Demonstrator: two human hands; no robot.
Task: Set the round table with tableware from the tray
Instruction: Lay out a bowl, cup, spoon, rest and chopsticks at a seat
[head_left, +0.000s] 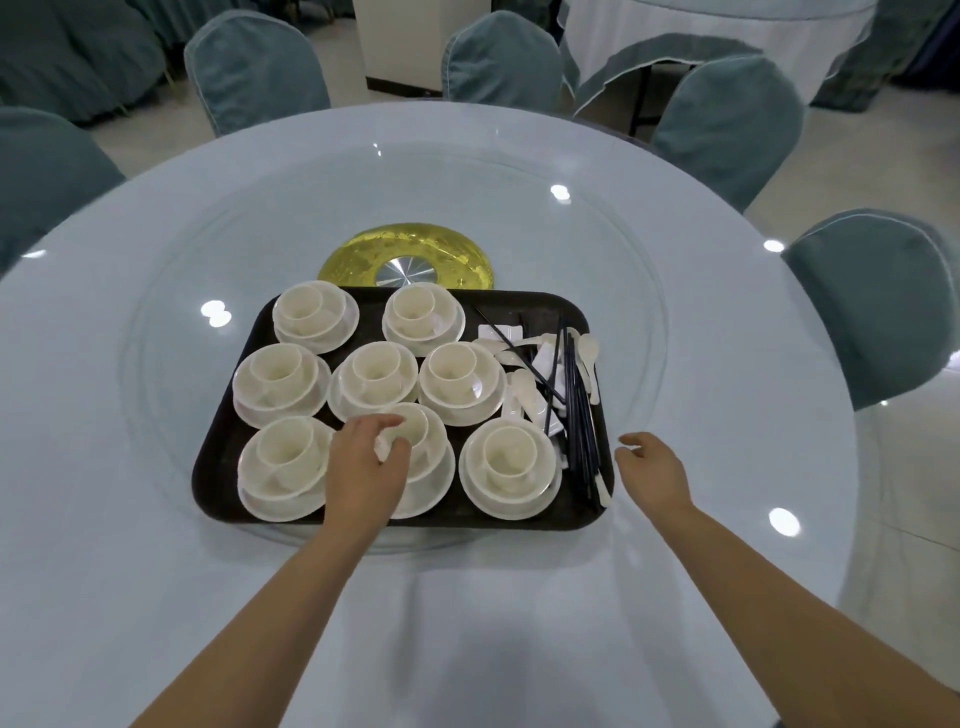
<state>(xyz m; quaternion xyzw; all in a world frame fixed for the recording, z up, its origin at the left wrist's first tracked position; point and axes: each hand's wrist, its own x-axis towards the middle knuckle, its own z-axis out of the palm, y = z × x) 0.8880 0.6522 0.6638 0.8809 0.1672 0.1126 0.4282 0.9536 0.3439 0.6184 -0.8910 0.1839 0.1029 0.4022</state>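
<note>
Setting barely begun — all eight cup-and-plate sets and the chopsticks (574, 400) remain on the tray (218, 452) (central, on the round table (156, 571)). Left hand (363, 467) grips the near-middle set (421, 462); right hand (652, 467) hangs loosely curled, holding nothing, beside the tray's near right corner.

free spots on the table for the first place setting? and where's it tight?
Bare: pale round table rim, either side of the forearms. Also glass turntable flanking the black rectangular tray. Crowded: tray itself, packed with white cup-and-plate stacks, dark chopsticks; left hand grips one stack.

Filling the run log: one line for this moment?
left hand: grips middle front cup set | right hand: free beside tray | table: unset
</note>
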